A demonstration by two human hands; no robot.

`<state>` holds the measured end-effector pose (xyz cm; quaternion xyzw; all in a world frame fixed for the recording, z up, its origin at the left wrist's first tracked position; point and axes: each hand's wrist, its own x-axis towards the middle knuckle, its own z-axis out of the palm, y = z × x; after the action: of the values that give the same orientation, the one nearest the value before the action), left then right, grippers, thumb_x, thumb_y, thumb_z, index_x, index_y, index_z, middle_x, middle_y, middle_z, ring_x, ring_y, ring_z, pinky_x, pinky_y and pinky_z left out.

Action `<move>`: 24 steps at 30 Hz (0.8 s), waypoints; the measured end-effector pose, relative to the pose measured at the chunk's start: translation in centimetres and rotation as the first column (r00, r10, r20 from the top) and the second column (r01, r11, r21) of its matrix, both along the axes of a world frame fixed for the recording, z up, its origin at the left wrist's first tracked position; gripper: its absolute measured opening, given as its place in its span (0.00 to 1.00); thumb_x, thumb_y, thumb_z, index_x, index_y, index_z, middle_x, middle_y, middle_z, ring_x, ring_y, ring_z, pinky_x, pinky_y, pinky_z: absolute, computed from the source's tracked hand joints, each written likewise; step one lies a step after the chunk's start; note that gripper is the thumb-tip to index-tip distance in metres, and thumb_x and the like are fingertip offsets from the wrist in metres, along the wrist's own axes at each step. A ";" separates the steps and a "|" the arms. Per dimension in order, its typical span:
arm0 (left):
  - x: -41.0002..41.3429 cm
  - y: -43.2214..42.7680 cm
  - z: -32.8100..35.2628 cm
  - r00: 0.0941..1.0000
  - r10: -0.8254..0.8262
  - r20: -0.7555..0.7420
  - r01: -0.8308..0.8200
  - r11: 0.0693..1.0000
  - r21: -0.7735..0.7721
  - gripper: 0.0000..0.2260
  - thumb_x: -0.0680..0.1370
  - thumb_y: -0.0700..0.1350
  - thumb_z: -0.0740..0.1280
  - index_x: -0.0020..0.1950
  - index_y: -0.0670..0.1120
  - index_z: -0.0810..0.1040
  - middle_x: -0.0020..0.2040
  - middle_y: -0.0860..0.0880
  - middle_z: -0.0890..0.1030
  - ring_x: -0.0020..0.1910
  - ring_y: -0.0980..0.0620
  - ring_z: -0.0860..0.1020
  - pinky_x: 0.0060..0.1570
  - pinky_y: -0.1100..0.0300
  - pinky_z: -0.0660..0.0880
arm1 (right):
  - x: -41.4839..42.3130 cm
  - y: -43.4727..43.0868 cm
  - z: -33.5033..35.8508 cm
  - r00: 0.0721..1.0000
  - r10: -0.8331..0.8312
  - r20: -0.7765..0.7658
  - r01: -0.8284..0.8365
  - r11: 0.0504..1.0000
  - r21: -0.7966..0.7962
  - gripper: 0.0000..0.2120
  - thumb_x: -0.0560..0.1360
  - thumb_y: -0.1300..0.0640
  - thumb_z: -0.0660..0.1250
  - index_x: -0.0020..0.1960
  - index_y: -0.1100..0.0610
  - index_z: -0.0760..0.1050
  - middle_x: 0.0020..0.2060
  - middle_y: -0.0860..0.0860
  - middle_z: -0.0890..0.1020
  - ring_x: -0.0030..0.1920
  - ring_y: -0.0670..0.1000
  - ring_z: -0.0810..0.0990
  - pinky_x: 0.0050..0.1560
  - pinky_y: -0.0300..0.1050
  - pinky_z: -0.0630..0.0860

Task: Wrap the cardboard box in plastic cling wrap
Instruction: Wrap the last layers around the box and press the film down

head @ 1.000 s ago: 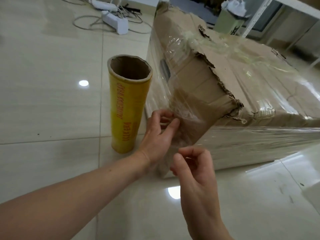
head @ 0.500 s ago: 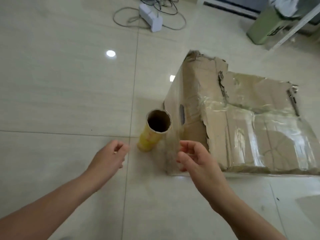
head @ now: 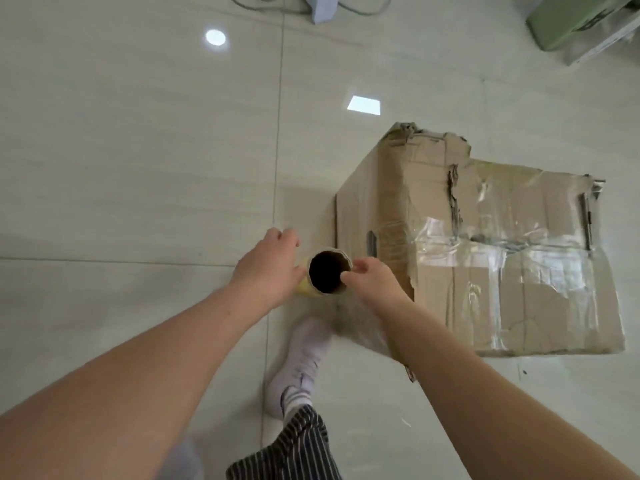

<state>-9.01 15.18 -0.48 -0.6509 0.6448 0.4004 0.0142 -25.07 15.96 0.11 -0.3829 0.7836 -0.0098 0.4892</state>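
**Desk:** Where is the box on your feed?

**Operator:** I see the cardboard box (head: 485, 265) lying on the tiled floor (head: 138, 168), right of centre. Its long axis runs left to right across my view. The short end with the handle slot (head: 372, 244) faces left. Clear cling film (head: 519, 251) shines over the near half of the top, and the far left corner is bare card with a torn flap edge.

**Desk:** Any print?

**Operator:** None I can read. The cling wrap roll (head: 327, 277) stands upright just beside that left end. Its long axis is vertical and its hollow core points straight up at me, so I get only a sliver of yellow side, with any lettering out of sight.

**Desk:** Hands?

**Operator:** My right hand (head: 375, 284) pinches the rim on the roll's right, thumb and fingers (head: 353, 268) closed on the cardboard edge. My left hand (head: 270, 268) lies against the roll's left side with its fingers (head: 277, 235) curled. I cannot tell whether it actually grips.

**Desk:** And around that?

**Operator:** A foot in a white sock (head: 306, 355) sits below the roll, with a striped trouser leg (head: 294, 448) at the bottom edge. Well apart, at the top edge, there is a white power strip (head: 322, 10) with cables. A green bin (head: 571, 22) is in the top right corner, and its dark marking is too blurred to read.
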 end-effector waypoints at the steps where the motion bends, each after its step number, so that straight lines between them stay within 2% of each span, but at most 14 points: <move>1: -0.8 -0.8 -0.7 1.000 -0.024 0.017 0.024 1.000 -0.004 0.18 0.78 0.49 0.64 0.65 0.47 0.66 0.63 0.46 0.68 0.57 0.45 0.73 0.52 0.51 0.72 | -0.1 -0.7 -1.1 1.000 0.011 -0.017 -0.011 1.000 0.012 0.21 0.77 0.60 0.62 0.69 0.60 0.66 0.59 0.54 0.75 0.54 0.52 0.73 0.50 0.40 0.66; 3: -2.2 -2.0 -2.4 0.996 -0.064 0.056 0.065 0.998 -0.002 0.17 0.78 0.48 0.64 0.65 0.46 0.66 0.62 0.46 0.68 0.58 0.45 0.73 0.51 0.50 0.73 | -0.5 -1.9 -3.2 0.997 0.001 -0.079 0.002 0.999 0.038 0.20 0.77 0.63 0.60 0.69 0.62 0.67 0.61 0.57 0.75 0.59 0.55 0.73 0.51 0.40 0.66; 5: -3.4 -3.2 -3.8 0.991 -0.100 0.083 0.099 0.995 0.022 0.16 0.78 0.47 0.64 0.63 0.46 0.66 0.60 0.46 0.69 0.57 0.44 0.73 0.48 0.51 0.73 | -1.0 -2.8 -5.0 0.992 0.044 -0.116 -0.032 0.994 0.107 0.18 0.76 0.64 0.61 0.66 0.64 0.70 0.60 0.59 0.76 0.56 0.56 0.74 0.49 0.40 0.66; 8: -4.7 -4.4 -5.2 0.969 -0.210 0.133 0.205 0.978 0.049 0.11 0.77 0.41 0.62 0.58 0.46 0.65 0.55 0.44 0.71 0.51 0.42 0.75 0.40 0.53 0.68 | -1.4 -3.0 -6.9 0.989 0.139 -0.050 -0.123 0.962 0.243 0.11 0.75 0.64 0.61 0.56 0.64 0.75 0.51 0.59 0.79 0.51 0.56 0.77 0.45 0.42 0.69; 10: -5.1 -5.0 -5.9 0.951 -0.277 0.139 0.271 0.961 0.063 0.10 0.76 0.37 0.60 0.55 0.46 0.65 0.53 0.44 0.71 0.48 0.40 0.75 0.38 0.53 0.66 | -1.7 -3.2 -7.7 0.984 0.176 -0.013 -0.166 0.949 0.267 0.07 0.74 0.64 0.62 0.51 0.61 0.75 0.48 0.58 0.79 0.49 0.55 0.77 0.45 0.42 0.69; 12: -5.1 -5.5 -6.2 0.950 -0.282 0.132 0.275 0.959 0.069 0.10 0.75 0.36 0.59 0.55 0.46 0.66 0.52 0.43 0.70 0.48 0.39 0.75 0.37 0.52 0.64 | -1.7 -3.5 -8.2 0.981 0.195 -0.002 -0.188 0.952 0.243 0.09 0.74 0.63 0.62 0.53 0.60 0.75 0.49 0.57 0.79 0.51 0.56 0.77 0.46 0.43 0.69; 14: -4.8 -5.8 -6.4 0.960 -0.252 0.123 0.246 0.967 0.059 0.11 0.75 0.36 0.59 0.56 0.46 0.66 0.52 0.43 0.69 0.47 0.39 0.75 0.37 0.53 0.63 | -1.5 -4.1 -8.1 0.983 0.181 0.016 -0.181 0.958 0.222 0.12 0.73 0.62 0.63 0.56 0.59 0.75 0.50 0.56 0.81 0.53 0.56 0.78 0.46 0.43 0.70; 16: -4.2 -6.2 -6.4 0.969 -0.213 0.128 0.209 0.977 0.041 0.12 0.75 0.36 0.59 0.57 0.46 0.66 0.48 0.45 0.67 0.44 0.39 0.74 0.35 0.53 0.63 | -1.0 -4.8 -8.0 0.985 0.167 0.047 -0.174 0.962 0.211 0.11 0.72 0.60 0.63 0.54 0.57 0.76 0.49 0.54 0.81 0.52 0.56 0.79 0.48 0.46 0.72; 18: -3.4 -6.9 -6.3 0.979 -0.160 0.130 0.158 0.987 0.026 0.11 0.75 0.37 0.60 0.56 0.46 0.66 0.46 0.46 0.63 0.43 0.40 0.74 0.35 0.54 0.63 | -0.2 -5.9 -7.9 0.976 0.212 0.056 -0.219 0.955 0.202 0.12 0.71 0.58 0.63 0.55 0.55 0.75 0.50 0.54 0.81 0.54 0.57 0.78 0.52 0.48 0.73; 21: -2.4 -8.2 -6.1 0.993 -0.019 0.116 0.019 1.000 0.005 0.10 0.74 0.36 0.60 0.54 0.45 0.66 0.45 0.46 0.63 0.38 0.41 0.69 0.35 0.54 0.62 | 1.0 -8.3 -8.1 0.951 0.309 0.024 -0.308 0.931 0.196 0.16 0.73 0.57 0.62 0.60 0.55 0.72 0.56 0.56 0.79 0.58 0.58 0.76 0.58 0.48 0.73; 24: -2.2 -8.9 -6.4 0.984 0.162 0.077 -0.158 0.986 -0.054 0.07 0.75 0.36 0.60 0.49 0.45 0.64 0.45 0.46 0.65 0.36 0.43 0.67 0.35 0.54 0.62 | 1.5 -11.3 -8.1 0.907 0.420 -0.023 -0.414 0.900 0.138 0.15 0.73 0.60 0.60 0.59 0.58 0.73 0.55 0.58 0.79 0.57 0.60 0.76 0.53 0.46 0.72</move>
<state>-11.20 6.32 -6.90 -0.7165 0.5986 0.3581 -0.0077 -23.55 4.67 -8.01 -0.5093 0.6949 0.1560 0.4831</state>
